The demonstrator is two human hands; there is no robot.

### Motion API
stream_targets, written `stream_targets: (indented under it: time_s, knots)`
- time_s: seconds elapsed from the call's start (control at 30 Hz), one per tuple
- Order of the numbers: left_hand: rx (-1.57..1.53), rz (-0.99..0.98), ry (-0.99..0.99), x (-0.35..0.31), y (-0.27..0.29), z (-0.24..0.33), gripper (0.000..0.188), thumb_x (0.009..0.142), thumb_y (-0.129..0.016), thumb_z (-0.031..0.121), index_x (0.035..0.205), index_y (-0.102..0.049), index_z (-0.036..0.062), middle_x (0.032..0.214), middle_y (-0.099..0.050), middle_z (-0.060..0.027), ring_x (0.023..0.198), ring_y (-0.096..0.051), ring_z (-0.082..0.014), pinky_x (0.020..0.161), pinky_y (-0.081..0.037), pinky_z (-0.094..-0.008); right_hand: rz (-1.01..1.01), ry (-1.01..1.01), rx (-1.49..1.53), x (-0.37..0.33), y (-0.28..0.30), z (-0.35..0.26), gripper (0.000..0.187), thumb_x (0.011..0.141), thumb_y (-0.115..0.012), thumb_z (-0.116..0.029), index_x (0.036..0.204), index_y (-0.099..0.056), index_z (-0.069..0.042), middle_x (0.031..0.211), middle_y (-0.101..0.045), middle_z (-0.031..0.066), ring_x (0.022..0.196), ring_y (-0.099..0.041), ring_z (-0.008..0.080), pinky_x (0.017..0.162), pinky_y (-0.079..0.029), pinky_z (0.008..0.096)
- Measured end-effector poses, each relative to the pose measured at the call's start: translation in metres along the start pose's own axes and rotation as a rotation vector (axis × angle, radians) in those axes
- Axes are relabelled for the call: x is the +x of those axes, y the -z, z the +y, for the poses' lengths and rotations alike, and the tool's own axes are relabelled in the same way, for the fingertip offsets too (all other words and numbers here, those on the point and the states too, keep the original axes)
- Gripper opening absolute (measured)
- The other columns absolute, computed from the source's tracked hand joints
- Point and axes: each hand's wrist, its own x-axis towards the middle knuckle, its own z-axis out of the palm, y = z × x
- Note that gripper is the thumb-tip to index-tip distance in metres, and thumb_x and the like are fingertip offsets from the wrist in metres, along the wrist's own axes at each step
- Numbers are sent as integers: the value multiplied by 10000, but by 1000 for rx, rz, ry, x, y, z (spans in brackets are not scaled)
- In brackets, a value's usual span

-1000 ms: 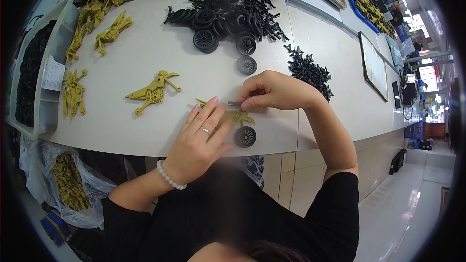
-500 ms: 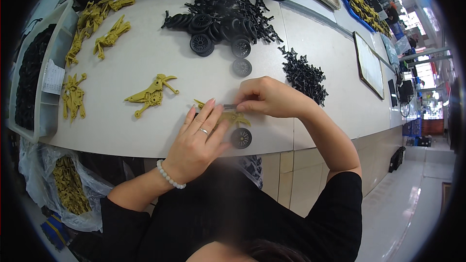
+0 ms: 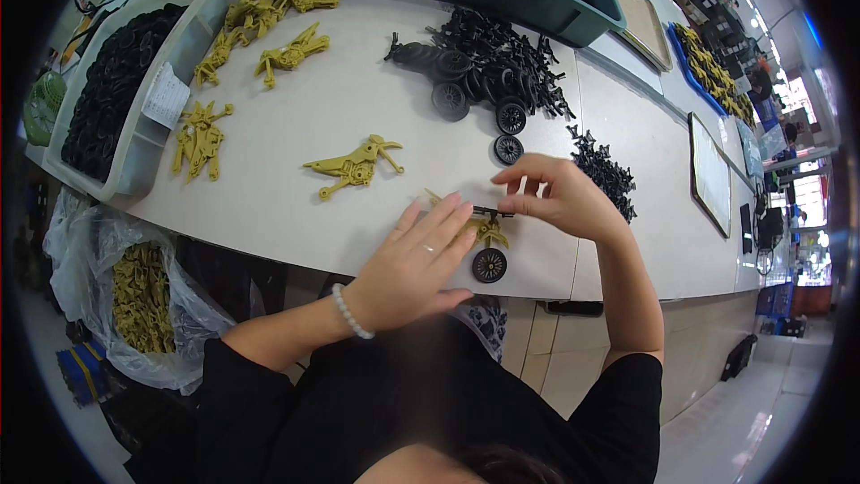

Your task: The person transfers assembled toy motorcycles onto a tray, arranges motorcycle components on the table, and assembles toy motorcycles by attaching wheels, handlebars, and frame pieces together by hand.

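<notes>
My left hand lies flat, fingers together, pressing an olive-yellow plastic toy frame onto the white table near its front edge. A black wheel sits on the frame's near end. My right hand pinches a small black rod-like part at the frame's top. Most of the frame is hidden under my left fingers.
Another olive frame lies left of my hands. A pile of black wheels and parts and a loose wheel lie beyond. Small black pieces sit right. A white bin of black parts stands left; a bag of olive parts hangs below.
My right hand has lifted slightly and its fingers have spread while still pinching the small black part. My left hand stays flat on the frame.
</notes>
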Motion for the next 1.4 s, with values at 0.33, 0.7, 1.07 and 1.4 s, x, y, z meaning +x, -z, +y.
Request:
stream_targets:
  time_s: [0.33, 0.7, 1.07, 1.4]
  knots:
    - [303, 183, 283, -21, 57, -78, 482, 710, -708, 90, 1158, -568, -22, 1136, -595, -158, 1063, -543, -331, 931, -437, -398, 134, 123, -157, 9, -19, -24, 232, 813, -691, -195, 990, -671, -46, 864, -637, 61, 748, -603, 153, 643, -474, 286]
    - [76, 12, 393, -7, 74, -80, 434, 669, -637, -11, 1081, -506, 27, 950, -528, -101, 901, -530, -242, 818, -475, -338, 290, 195, -138, 0, -30, -26, 285, 774, -733, -174, 1027, -663, -64, 965, -629, 58, 873, -609, 172, 705, -482, 301]
    - [-153, -103, -32, 35, 52, -35, 419, 636, -648, 1, 1035, -524, 39, 965, -531, -93, 940, -503, -269, 844, -447, -349, 317, 436, -109, -36, -34, -20, 573, 640, -775, -59, 1189, -610, -66, 1210, -576, 140, 1068, -576, 270, 874, -487, 355]
    - [-69, -166, -159, 42, 29, -33, 398, 646, -651, 32, 1031, -557, 63, 985, -545, -70, 973, -495, -274, 895, -396, -382, 448, 385, -118, -50, -65, -11, 428, 608, -759, -27, 1020, -644, -29, 1075, -598, 131, 922, -597, 266, 779, -522, 352]
